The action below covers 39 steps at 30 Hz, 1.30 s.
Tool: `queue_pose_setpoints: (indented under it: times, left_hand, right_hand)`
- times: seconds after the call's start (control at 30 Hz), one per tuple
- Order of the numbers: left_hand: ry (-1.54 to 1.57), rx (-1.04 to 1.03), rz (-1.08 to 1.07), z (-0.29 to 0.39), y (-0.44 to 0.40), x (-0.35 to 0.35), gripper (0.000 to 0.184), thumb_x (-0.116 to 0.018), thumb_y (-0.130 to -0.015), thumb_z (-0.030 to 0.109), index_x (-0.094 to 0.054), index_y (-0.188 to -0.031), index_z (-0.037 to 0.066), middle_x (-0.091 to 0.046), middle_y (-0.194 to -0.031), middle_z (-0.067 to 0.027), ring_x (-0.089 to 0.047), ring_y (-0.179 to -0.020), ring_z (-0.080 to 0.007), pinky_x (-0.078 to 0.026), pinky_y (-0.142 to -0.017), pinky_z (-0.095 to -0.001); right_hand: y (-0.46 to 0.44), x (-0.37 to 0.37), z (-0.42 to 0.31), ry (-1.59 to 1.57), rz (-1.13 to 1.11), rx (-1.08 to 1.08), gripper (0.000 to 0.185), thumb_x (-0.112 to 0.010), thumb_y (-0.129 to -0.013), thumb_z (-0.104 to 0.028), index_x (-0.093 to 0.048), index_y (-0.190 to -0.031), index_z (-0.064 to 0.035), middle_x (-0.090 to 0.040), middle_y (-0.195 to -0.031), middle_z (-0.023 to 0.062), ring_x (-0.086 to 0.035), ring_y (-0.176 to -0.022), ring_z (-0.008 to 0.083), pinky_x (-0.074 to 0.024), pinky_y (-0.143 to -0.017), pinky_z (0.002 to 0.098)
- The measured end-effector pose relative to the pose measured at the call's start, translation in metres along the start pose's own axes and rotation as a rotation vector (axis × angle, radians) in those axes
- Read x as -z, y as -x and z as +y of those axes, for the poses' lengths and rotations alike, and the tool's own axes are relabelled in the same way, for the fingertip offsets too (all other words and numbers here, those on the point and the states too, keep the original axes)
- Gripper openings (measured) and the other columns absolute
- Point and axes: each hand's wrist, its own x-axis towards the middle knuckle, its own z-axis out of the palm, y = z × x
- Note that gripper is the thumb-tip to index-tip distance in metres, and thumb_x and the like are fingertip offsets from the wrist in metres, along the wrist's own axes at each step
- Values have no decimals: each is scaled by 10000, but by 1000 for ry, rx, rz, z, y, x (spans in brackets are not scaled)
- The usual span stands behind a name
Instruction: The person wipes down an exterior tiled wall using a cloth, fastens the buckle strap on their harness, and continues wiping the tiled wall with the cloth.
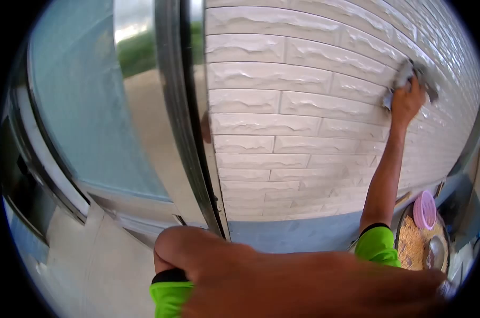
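Observation:
My right hand (408,102) is closed on a grey cloth (403,74), pressing it against the white tiled wall (298,77) at the upper right. The right arm is stretched up and forward from a bright green sleeve. My left arm is bent, and its forearm crosses the bottom of the view close to the camera. My left hand (409,283) is at the lower right, dark and blurred, and its fingers cannot be made out.
A glass door (86,95) in a metal frame stands to the left of the wall. At the lower right, a round tray (404,254) of grain-like yellowish stuff carries a pink basket (424,210) and a metal bowl (435,252). A blue-grey band (293,231) runs below the tiles.

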Motion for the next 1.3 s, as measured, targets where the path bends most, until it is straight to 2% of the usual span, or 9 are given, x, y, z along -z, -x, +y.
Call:
queue_pose_setpoints:
  times: [0.37, 0.57, 0.63, 0.7, 0.83, 0.9, 1.03, 1.17, 1.3]
  left_hand:
    - [-134, 0, 38, -4, 21, -5, 452, -551, -984, 322, -563, -1244, -47, -639, -1213, -236, -655, -1093, -393, -504, -1028, -565]
    - [-450, -28, 86, 15, 23, 2, 372, -607, -964, 249, -622, -1158, -67, -683, -1131, -229, -695, -1025, -372, -530, -1009, -540]
    - [-779, -26, 148, 22, 32, 4, 345, -626, -957, 225, -641, -1130, -73, -697, -1103, -227, -708, -1002, -365, -539, -1002, -532]
    - [-1235, 12, 272, 35, 53, 13, 319, -644, -950, 201, -660, -1101, -80, -712, -1076, -225, -722, -979, -358, -547, -996, -524]
    - [-1794, 33, 491, 46, 107, 58, 440, -601, -953, 186, -592, -1319, -57, -621, -1316, -274, -587, -1274, -434, -421, -1109, -574]
    - [-2159, 268, 641, 48, 127, 79, 586, -627, -947, 211, -472, -1459, -31, -466, -1511, -265, -394, -1447, -439, -318, -1175, -559]
    - [-2263, 402, 693, 36, 170, 101, 750, -688, -901, 139, -348, -1554, 0, -329, -1620, -233, -280, -1514, -411, -231, -1227, -506]
    - [-2124, 513, 844, 6, 197, 112, 927, -776, -845, 177, -252, -1594, 20, -192, -1667, -254, -192, -1541, -433, -191, -1239, -524]
    - [-2248, 489, 846, -7, 222, 128, 938, -769, -885, 290, -226, -1599, 16, -163, -1660, -296, -205, -1527, -474, -251, -1211, -561]
  right_hand:
    - [37, 25, -187, -287, -17, 32, 381, -656, -824, -118, -729, -1193, -56, -649, -1083, 201, -591, -1022, 393, -417, -940, 505]
    - [64, 40, -337, -741, -154, 227, 168, -665, -784, -143, -758, -911, -85, -701, -1018, 94, -604, -1053, 311, -426, -920, 485]
    - [77, 51, -358, -893, -206, 226, 118, -666, -747, -136, -728, -828, -77, -651, -1221, 88, -568, -1145, 305, -433, -907, 445]
    - [72, 51, -354, -910, -212, 294, 130, -678, -660, -69, -690, -787, -44, -648, -1243, 132, -589, -1136, 332, -452, -895, 455]
    - [60, 53, -289, -741, -220, 290, 92, -682, -714, -149, -692, -777, -82, -635, -1237, 89, -582, -1133, 308, -442, -895, 440]
    - [53, 53, -236, -586, -195, 221, 138, -695, -638, -74, -681, -772, -44, -640, -1229, 170, -599, -1095, 358, -457, -890, 478]
    - [65, 47, -114, -329, -112, -20, 450, -660, -750, 3, -650, -1196, 63, -625, -1222, 248, -557, -1119, 428, -435, -995, 524]
    - [71, 65, -66, -180, -155, -361, 460, -632, -796, -23, -685, -1251, -59, -600, -1193, 206, -528, -1102, 416, -418, -977, 494]
    - [86, 62, -97, -211, -90, -270, 434, -646, -790, -65, -696, -1221, -55, -582, -1116, 204, -521, -1062, 423, -406, -949, 510]
